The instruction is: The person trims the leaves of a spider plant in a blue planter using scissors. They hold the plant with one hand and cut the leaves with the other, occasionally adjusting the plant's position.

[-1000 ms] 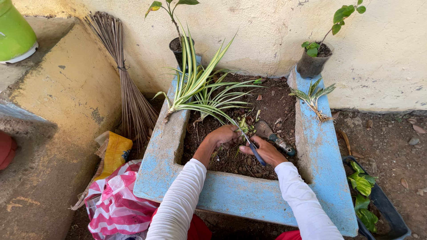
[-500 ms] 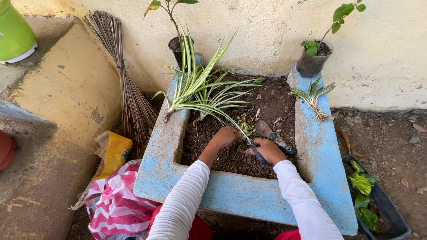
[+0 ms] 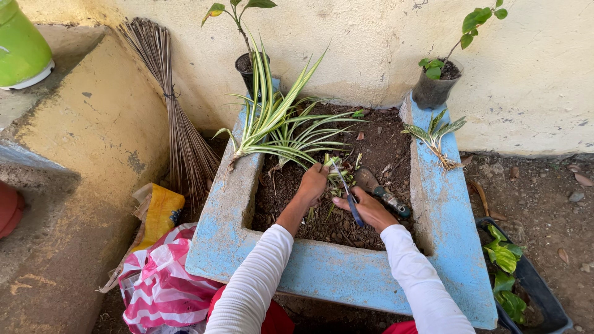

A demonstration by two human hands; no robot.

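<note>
Hands sit a little farther forward in the soil than a second ago, the plantlet now lifted between them. Left of the left hand point(image 3: 312, 182), a pink-and-white striped bag point(image 3: 154, 284) and a yellow packet point(image 3: 158, 210) lie beside the blue concrete planter point(image 3: 346, 278). That hand is closed around a small striped plantlet point(image 3: 337, 170). Just right of it, the right hand point(image 3: 368, 207) grips blue-handled scissors point(image 3: 352, 207), blades at the plantlet. Beyond the right hand lies a trowel point(image 3: 380, 188).
</note>
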